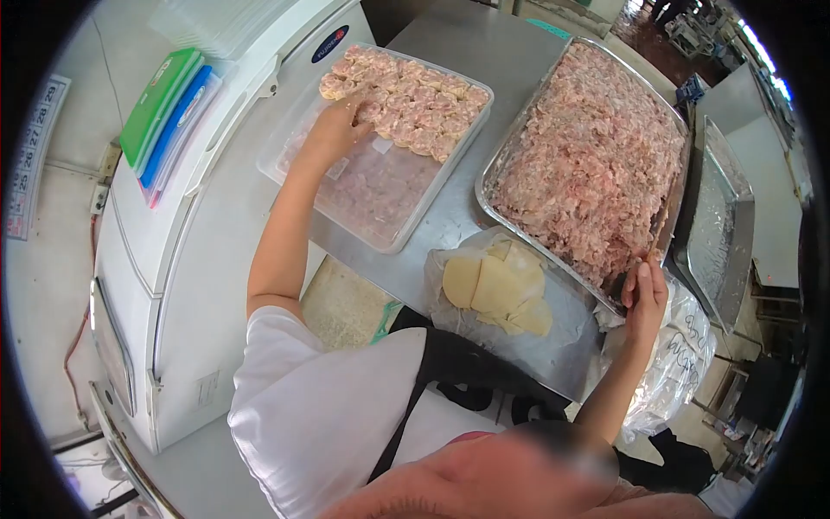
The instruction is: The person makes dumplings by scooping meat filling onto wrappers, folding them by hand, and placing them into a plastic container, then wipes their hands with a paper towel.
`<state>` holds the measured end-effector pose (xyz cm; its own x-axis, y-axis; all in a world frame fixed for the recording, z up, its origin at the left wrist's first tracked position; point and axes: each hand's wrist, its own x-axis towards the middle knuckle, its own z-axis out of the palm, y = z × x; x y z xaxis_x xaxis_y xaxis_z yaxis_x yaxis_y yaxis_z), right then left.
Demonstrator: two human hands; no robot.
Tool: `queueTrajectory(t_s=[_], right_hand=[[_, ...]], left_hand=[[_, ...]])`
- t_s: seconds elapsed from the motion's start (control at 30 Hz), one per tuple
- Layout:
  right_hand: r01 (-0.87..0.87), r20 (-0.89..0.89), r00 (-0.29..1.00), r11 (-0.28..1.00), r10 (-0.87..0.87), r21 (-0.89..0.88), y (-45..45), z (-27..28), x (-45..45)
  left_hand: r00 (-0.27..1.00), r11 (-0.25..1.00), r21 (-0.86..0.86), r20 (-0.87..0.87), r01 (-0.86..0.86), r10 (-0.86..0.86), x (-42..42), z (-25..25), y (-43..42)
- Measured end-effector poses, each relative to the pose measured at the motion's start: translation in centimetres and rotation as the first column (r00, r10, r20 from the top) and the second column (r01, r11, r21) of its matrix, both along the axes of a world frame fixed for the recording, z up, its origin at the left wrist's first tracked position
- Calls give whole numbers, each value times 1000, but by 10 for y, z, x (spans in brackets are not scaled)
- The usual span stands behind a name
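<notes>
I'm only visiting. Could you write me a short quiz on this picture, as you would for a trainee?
1. Which hand is at the dumplings in the clear container: left or right?
2. True or false: the ground meat sits in a round bowl.
3. Fill in the blank: the pale flat wrappers lie on ____, over the metal table.

Key:
1. Left; the right hand is at the meat's near end.
2. False; it is in a rectangular metal tray.
3. Clear plastic.
</notes>
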<state>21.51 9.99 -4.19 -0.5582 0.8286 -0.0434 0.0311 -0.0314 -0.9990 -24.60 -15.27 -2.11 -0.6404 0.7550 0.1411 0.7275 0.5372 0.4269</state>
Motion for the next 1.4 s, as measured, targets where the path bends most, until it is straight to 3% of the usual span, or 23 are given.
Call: queueTrajectory(t_s=[0.17,0.2,0.23,0.27,0.3,0.37,0.4,0.47,0.5,0.6,0.63,0.67,0.8,0.87,1.0,1.07,1.1,1.17,1.2,1.23,1.27,1.33,1.4], right_hand=[[-57,204,978,998,52,17,7,18,11],[-189,287,951,949,113,253,11,24,20],[-330,390,909,828,149,452,16,31,28],[-487,540,840,520,57,702,24,60,31],[-527,620,782,457,-71,717,17,93,29],[-663,831,390,505,-396,552,17,140,35],[-652,828,380,515,-412,556,20,149,37],[-809,738,197,319,-645,494,32,162,37],[-808,686,259,237,-680,540,40,155,36],[-839,604,370,25,-705,543,72,75,23],[-905,644,202,110,-738,410,52,57,10],[-905,577,306,-43,-758,423,30,54,11],[-861,597,350,4,-722,509,-29,53,34],[-845,566,364,-6,-739,535,-40,55,45],[-878,658,360,-3,-661,478,-26,91,63],[-871,718,307,120,-625,477,-22,128,59],[-873,722,304,121,-622,472,-23,124,55],[-862,749,379,88,-543,500,-20,101,48],[-862,741,419,26,-524,506,-13,65,51],[-863,741,418,25,-526,504,-19,67,51],[-836,757,431,98,-491,539,-28,70,49],[-811,776,441,168,-451,560,-36,69,50],[-640,778,502,443,-378,628,-30,63,56]], left_hand=[[989,993,-6,-92,118,-118,-8,-12,-12],[979,993,-24,-164,116,-118,3,-8,-13],[976,988,-15,-157,151,-152,20,-2,-10],[968,990,29,-214,137,-128,39,8,-11],[958,989,76,-271,124,-99,58,20,-13],[959,924,257,-111,283,-263,114,43,-3],[900,857,281,-79,433,-429,136,48,4],[753,725,309,38,616,-657,181,48,17],[681,682,314,131,661,-720,202,40,25],[563,538,323,17,779,-826,249,-3,48],[486,469,315,28,825,-873,261,-15,54],[405,396,307,39,865,-914,270,-25,59],[410,408,195,32,892,-912,292,-49,60],[451,438,111,-148,892,-880,296,-56,62],[413,407,70,-99,911,-906,289,-60,74],[447,469,127,168,874,-879,284,-43,72],[446,470,131,173,873,-878,282,-41,69],[421,627,375,500,683,-757,277,-37,67],[421,626,377,498,683,-758,273,-40,68],[138,716,568,736,406,-662,269,-47,70],[-229,804,590,794,68,-563,267,-53,70],[-213,849,529,830,5,-516,267,-33,62],[-200,885,462,863,-59,-463,262,-33,59]])
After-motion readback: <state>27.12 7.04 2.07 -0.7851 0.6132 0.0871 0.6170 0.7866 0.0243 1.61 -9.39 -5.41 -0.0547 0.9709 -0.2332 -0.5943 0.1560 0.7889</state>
